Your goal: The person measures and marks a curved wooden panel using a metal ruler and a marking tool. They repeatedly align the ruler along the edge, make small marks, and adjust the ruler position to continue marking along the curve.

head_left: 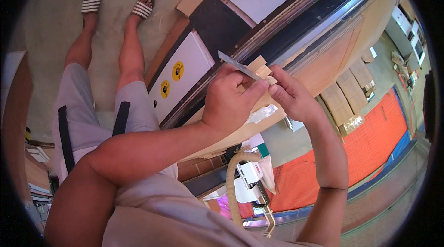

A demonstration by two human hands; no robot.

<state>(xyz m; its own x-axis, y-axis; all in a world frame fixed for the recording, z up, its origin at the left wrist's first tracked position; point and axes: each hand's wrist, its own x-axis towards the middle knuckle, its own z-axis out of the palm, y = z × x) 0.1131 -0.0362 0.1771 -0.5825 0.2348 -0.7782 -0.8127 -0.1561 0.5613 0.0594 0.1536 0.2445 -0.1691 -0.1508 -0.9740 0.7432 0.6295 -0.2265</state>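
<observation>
A long machine bed with a pale wooden board (333, 57) on it runs slantwise across the upper middle of the view, edged by a dark metal rail (296, 16) and white panels bearing round yellow stickers (177, 70). Below it lies smooth grey concrete floor (51, 20), on which the person's feet stand in striped black-and-white sandals (141, 9). To the right a bright orange mesh sheet (370, 145) covers the ground, with stacked brown cardboard boxes (351, 94) beside it; what the boxes hold cannot be seen. Near the lower middle, a ribbed beige hose (231, 187) curves past a white machine head (247, 180).

In front of the bench, both hands meet around a small stack of light, square-cut wooden blocks (260, 67), held up in the air over the board's edge. The left hand (229, 101) is curled with its grip closed: thumb and forefinger pinch a thin, flat grey metal blade (236, 63), which slants up to the left and lies against the blocks. The right hand (289, 94) has its grip closed on the blocks from the right side, fingertips pressed against their lower end. Just under the hands a crumpled scrap of clear plastic film (261, 114) rests on the board.
</observation>
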